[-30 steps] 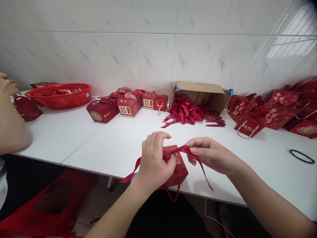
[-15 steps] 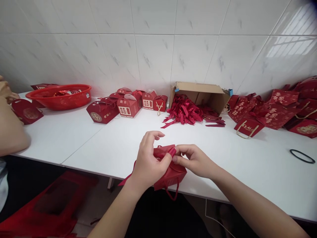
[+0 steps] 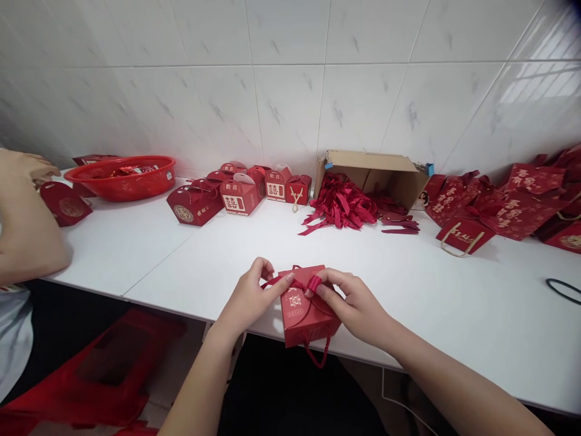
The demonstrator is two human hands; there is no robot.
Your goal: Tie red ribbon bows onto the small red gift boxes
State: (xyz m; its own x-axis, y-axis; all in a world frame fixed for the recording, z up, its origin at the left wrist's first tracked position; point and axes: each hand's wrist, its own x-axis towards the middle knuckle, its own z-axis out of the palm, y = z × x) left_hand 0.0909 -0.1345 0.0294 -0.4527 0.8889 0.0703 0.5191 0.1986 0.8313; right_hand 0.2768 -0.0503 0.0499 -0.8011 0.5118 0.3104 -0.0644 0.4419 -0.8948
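A red gift box (image 3: 297, 312) with light lettering and red rope handles sits at the table's front edge, between my hands. Across its top runs a red ribbon (image 3: 314, 283), looped near the middle of the lid. My right hand (image 3: 351, 300) pinches that loop between thumb and fingers. On the other side, my left hand (image 3: 254, 290) is closed on the ribbon's left end, its thumb lying over the box top. The far rope handle shows only in part behind the box.
An open cardboard box (image 3: 390, 163) spills a pile of red ribbons (image 3: 342, 203). Finished-looking red boxes (image 3: 240, 197) line the wall, with red bags (image 3: 526, 206) at right. A red basin (image 3: 122, 181) stands left, near another person's arm (image 3: 31, 218). A black band (image 3: 564, 290) lies far right.
My left hand has moved left and down off the box top, drawing the ribbon end sideways and uncovering the lettering. My right hand now holds the loop, where my left thumb was.
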